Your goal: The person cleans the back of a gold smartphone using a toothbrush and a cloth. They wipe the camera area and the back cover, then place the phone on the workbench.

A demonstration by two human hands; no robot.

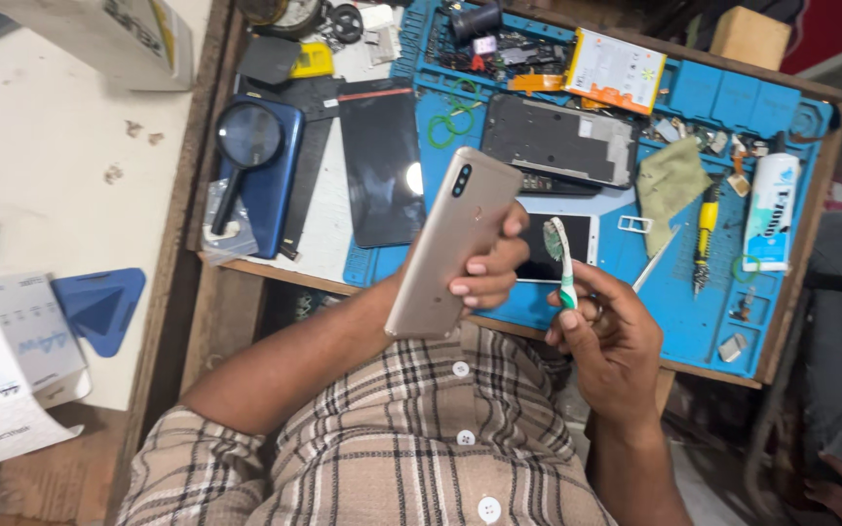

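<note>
Above the blue mat (pixel 694 321), the left hand (pixel 487 276) is closed around a gold phone (pixel 452 242), back up, while the right hand (pixel 608 341) at four o'clock pinches a toothbrush (pixel 561 261). Likely brushing stage; next, bristles must meet the phone.

white box (pixel 7 365) lower left, dark screen (pixel 382 161) centre

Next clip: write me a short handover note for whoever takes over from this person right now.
Left hand: holds the gold phone, back outward, above the desk edge.
Right hand: grips a green-and-white toothbrush, bristles up, beside the phone, not touching it.
On the blue mat: open phone frame, battery, yellow screwdriver, white bottle.
Done: cannot tell. Left: brush has not yet met the phone.
</note>
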